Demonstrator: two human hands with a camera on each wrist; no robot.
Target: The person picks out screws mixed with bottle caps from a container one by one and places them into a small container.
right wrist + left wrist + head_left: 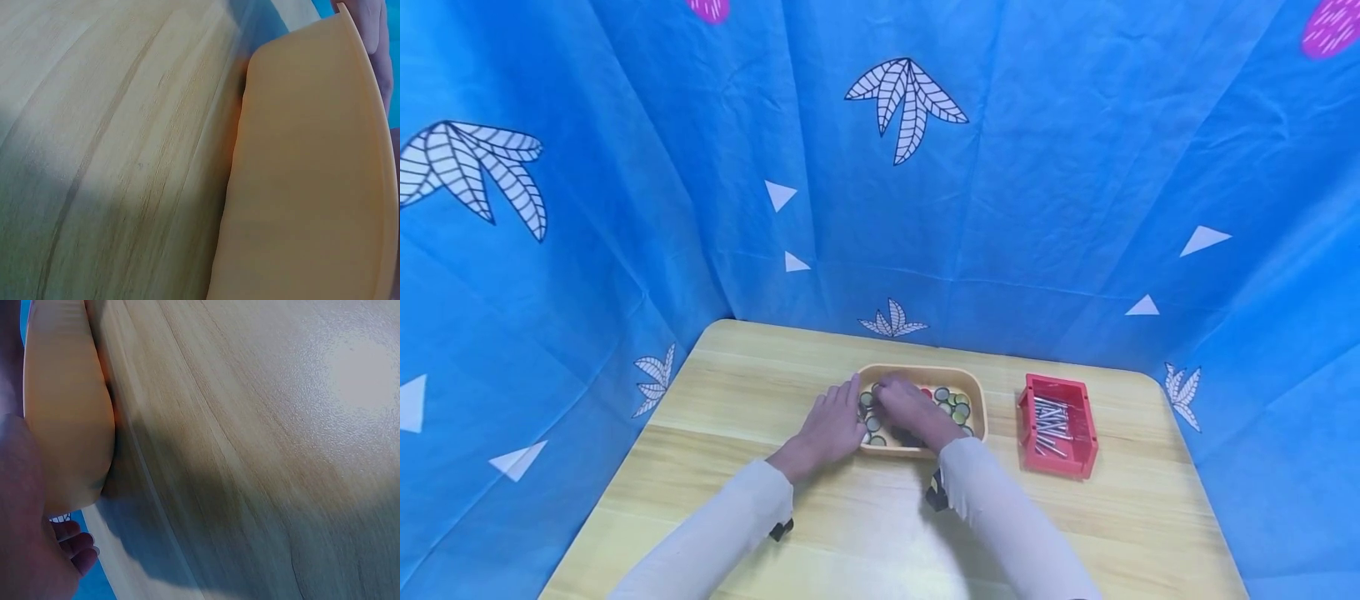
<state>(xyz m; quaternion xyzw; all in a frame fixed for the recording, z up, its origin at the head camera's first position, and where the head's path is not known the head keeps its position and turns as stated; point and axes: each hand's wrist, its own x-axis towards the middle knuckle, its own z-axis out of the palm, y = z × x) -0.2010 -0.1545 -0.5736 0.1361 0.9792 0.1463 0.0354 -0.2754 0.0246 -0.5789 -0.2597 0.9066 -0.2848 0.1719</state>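
Note:
A shallow peach-coloured tray [973,385] holds several small round bottle caps [961,410], showing grey undersides and green, yellow and red. At its left end, my left hand [831,425] grips the rim, with the thumb at the edge and the fingers along the outside. The left wrist view has those fingers [81,547] beyond the tray's corner. My right hand [913,408] reaches over the near rim into the tray, fingers bent down among the caps at the left half. Its fingertips are hidden, so I cannot tell whether they pinch a cap.
Right of the tray stands a red open bin [1078,454] with several metal screws or bolts [1051,425] inside. Both rest on a pale wood-grain table [760,371]. A blue patterned curtain [1037,208] encloses the table's back and sides.

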